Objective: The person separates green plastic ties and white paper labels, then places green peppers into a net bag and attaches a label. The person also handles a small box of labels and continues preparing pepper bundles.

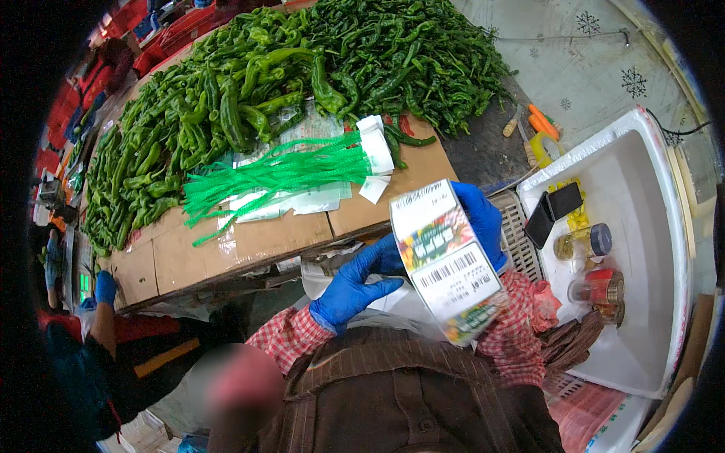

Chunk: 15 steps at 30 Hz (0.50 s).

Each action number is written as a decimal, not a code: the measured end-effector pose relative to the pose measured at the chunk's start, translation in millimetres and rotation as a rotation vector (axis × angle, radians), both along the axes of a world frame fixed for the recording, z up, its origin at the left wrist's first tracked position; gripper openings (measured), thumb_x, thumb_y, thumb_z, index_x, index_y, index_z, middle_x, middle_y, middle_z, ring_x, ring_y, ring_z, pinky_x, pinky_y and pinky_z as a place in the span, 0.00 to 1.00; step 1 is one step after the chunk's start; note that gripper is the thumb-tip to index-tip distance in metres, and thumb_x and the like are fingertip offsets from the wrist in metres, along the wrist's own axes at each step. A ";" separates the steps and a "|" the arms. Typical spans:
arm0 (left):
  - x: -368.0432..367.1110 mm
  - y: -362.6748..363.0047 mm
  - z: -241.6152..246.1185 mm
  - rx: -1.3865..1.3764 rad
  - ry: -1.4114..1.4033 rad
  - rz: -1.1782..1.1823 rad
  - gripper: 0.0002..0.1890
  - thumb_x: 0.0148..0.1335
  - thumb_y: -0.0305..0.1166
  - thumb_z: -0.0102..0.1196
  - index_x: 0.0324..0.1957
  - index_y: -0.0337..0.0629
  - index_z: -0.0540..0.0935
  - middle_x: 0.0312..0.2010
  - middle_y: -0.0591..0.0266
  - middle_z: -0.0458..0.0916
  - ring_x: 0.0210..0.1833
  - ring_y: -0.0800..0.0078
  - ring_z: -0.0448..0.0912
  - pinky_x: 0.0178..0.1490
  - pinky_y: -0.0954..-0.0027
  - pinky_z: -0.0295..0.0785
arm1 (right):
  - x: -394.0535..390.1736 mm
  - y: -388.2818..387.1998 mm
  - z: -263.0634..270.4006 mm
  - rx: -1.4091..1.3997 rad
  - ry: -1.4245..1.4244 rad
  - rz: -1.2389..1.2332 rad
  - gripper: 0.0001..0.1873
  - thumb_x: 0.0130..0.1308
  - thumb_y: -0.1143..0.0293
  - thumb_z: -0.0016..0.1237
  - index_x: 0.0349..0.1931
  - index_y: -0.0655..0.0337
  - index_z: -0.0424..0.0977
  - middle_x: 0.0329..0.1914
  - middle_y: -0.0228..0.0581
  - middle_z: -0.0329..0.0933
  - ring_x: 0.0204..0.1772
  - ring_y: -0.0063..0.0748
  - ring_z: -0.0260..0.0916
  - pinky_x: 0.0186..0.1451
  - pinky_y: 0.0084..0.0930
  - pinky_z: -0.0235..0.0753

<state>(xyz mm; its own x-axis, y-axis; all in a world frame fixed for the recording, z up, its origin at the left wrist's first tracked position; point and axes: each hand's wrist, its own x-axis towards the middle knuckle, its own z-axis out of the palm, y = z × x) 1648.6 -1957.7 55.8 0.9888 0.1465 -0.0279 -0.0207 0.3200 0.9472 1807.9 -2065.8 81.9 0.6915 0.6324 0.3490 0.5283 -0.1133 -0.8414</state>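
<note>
My right hand [478, 218], in a blue glove, grips a strip of printed labels [447, 260] from behind. The strip bears barcodes, writing and vegetable pictures, and hangs down towards my waist. My left hand [357, 286], also gloved in blue, is just left of the strip with its thumb apart from the fingers. Those fingertips pass behind the labels, so what they touch is hidden. Under the hands a whitish sheet [379, 306] partly shows. Ahead, on the cardboard-covered table [300, 235], lies a bundle of green mesh strips [283, 175] with white tags [375, 147].
Green peppers [226, 113] are heaped across the table. At right stands a white foam box [640, 340] holding a black folding case [548, 212] and jars [586, 242]. Yellow tape [545, 148] and carrots [544, 120] lie beyond it. A co-worker's gloved hand [105, 287] is at left.
</note>
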 end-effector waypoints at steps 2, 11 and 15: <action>5.4 13.0 8.1 -0.105 -0.012 0.058 0.25 0.52 0.27 0.45 0.54 0.40 0.56 0.44 0.61 0.67 0.45 0.74 0.66 0.48 0.73 0.61 | -5.9 8.1 -0.5 0.197 0.437 0.140 0.11 0.52 0.78 0.39 0.38 0.65 0.65 0.32 0.37 0.69 0.35 0.25 0.67 0.37 0.20 0.67; 14.0 65.5 19.5 -0.363 -0.024 -0.041 0.21 0.51 0.22 0.45 0.50 0.36 0.61 0.44 0.60 0.67 0.47 0.73 0.65 0.51 0.72 0.60 | -8.8 68.8 0.3 0.158 0.280 -0.020 0.12 0.48 0.81 0.41 0.36 0.65 0.67 0.34 0.38 0.69 0.38 0.25 0.66 0.40 0.18 0.67; 15.3 80.7 18.2 -0.384 0.111 0.056 0.25 0.48 0.16 0.46 0.51 0.37 0.60 0.44 0.61 0.67 0.47 0.75 0.65 0.50 0.73 0.61 | -12.5 101.3 4.0 0.102 0.067 0.008 0.12 0.46 0.82 0.42 0.35 0.65 0.67 0.33 0.38 0.69 0.38 0.24 0.66 0.40 0.18 0.66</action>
